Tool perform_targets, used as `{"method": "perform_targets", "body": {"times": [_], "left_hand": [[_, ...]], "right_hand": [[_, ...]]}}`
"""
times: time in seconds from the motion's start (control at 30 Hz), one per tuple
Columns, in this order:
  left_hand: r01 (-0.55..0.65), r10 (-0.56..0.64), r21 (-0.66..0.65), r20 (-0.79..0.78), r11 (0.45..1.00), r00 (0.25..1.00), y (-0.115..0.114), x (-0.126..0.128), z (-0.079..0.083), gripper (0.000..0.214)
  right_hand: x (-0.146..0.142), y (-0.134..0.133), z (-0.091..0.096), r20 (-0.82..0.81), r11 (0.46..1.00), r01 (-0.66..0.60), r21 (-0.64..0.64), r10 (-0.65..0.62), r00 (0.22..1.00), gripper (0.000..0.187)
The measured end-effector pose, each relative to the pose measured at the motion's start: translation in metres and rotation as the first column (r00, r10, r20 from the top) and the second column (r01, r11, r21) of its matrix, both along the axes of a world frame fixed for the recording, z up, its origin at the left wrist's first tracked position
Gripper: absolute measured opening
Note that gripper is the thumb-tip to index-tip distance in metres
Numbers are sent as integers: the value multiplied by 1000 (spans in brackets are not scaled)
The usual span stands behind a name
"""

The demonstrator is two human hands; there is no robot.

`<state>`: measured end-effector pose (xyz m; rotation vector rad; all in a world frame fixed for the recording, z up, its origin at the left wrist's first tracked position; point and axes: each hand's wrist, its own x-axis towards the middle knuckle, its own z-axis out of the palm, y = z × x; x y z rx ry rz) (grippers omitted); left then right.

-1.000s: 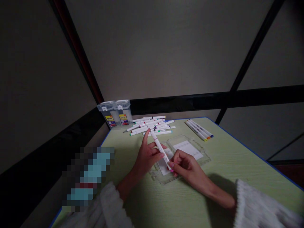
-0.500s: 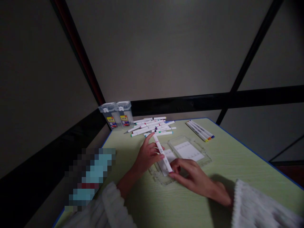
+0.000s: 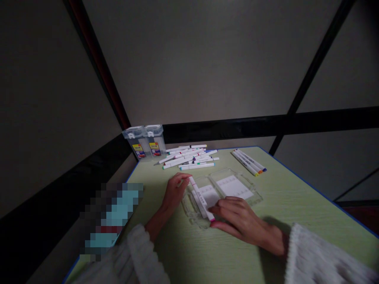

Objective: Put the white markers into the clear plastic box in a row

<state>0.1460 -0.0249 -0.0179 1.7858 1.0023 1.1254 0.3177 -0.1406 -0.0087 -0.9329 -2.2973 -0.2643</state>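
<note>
A white marker with a pink cap (image 3: 201,199) lies along the left side of an open clear plastic case (image 3: 197,221) on the green table. My left hand (image 3: 174,192) curls over the marker's far end, fingertips pressed on it. My right hand (image 3: 237,221) pinches its near, pink-capped end at the case's front edge. The case's other half (image 3: 254,193) lies open to the right with a white paper label inside.
A pile of several white markers (image 3: 189,157) lies further back. Two clear upright marker boxes (image 3: 145,141) stand at the far left corner. Three markers (image 3: 248,162) lie side by side at the far right. A blurred-out object (image 3: 111,215) sits beyond the table's left edge.
The marker was held tilted above the case by both hands. It has come down and now lies flat in the left half of the case, both hands still on its ends.
</note>
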Motion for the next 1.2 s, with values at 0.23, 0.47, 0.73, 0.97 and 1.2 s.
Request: {"method": "perform_targets", "body": {"times": [0.23, 0.47, 0.73, 0.97, 1.2], "left_hand": [[-74, 74, 16, -19, 997, 997, 2, 0, -6, 14], [-85, 81, -61, -67, 995, 994, -1, 3, -6, 14], [-107, 94, -137, -101, 985, 990, 2, 4, -8, 12], [-118, 105, -148, -92, 982, 990, 3, 4, -10, 10], [-125, 102, -145, -157, 981, 982, 2, 4, -11, 8]], "right_hand": [[-1, 1, -4, 46, 998, 12, -56, -9, 999, 36], [-2, 1, -4, 104, 988, 27, -154, -11, 994, 38], [-1, 3, -7, 162, 973, 58, -223, -22, 987, 36], [-2, 3, -5, 193, 966, 64, -250, -15, 981, 34], [-1, 3, -7, 191, 964, 56, -261, -6, 981, 33]]}}
